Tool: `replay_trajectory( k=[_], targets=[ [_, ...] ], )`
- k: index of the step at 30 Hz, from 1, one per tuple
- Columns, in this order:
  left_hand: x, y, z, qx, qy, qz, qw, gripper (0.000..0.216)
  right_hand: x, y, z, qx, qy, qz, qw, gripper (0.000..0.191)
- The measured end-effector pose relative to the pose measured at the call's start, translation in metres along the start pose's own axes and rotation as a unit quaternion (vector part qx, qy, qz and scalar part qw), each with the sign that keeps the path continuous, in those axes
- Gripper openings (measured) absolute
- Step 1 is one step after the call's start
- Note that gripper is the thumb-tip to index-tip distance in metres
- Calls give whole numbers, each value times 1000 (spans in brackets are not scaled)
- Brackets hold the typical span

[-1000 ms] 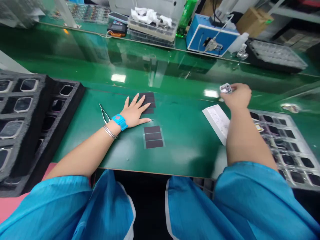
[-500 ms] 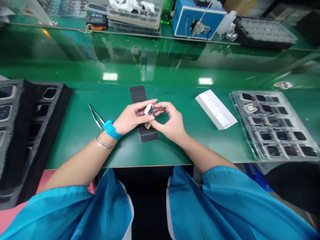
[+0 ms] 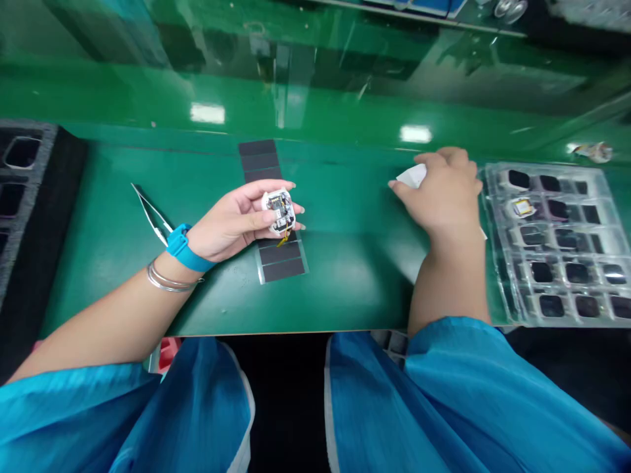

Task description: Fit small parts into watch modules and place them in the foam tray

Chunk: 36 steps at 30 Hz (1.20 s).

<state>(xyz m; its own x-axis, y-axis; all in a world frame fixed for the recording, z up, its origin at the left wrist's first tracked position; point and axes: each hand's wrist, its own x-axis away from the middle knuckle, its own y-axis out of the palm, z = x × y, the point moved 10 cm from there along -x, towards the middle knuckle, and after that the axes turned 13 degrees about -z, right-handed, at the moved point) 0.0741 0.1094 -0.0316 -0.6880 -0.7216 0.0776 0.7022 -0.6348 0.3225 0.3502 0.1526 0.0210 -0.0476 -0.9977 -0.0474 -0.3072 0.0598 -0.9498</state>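
Note:
My left hand (image 3: 241,217) holds an opened white smartwatch case (image 3: 279,211) between thumb and fingers. A circuit board shows inside it, and a thin yellow flex cable hangs from its lower edge. Beneath that hand lies a clear strip with black rectangular pieces (image 3: 282,269). My right hand (image 3: 441,187) is over the white box (image 3: 413,176), thumb held apart from the other fingers. It hides most of the box, so I cannot tell whether the fingertips touch anything inside. Tweezers (image 3: 152,213) lie left of my left wrist.
A clear stacked tray (image 3: 505,289) with several watch cases and screens stands on the right. On the left is a black foam tray (image 3: 64,190) with more watch screens. A glass panel and shelf (image 3: 434,16) run along the back.
My right hand has left the watch case and moved right to the white box. My left hand keeps the case, now with its inside facing up. The view has tilted down.

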Motion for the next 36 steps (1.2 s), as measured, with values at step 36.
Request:
replay_trajectory(
  k=[36],
  targets=[
    [11, 4, 9, -47, 120, 138, 982, 53, 90, 27, -152, -261, -317, 18, 911, 8]
  ],
)
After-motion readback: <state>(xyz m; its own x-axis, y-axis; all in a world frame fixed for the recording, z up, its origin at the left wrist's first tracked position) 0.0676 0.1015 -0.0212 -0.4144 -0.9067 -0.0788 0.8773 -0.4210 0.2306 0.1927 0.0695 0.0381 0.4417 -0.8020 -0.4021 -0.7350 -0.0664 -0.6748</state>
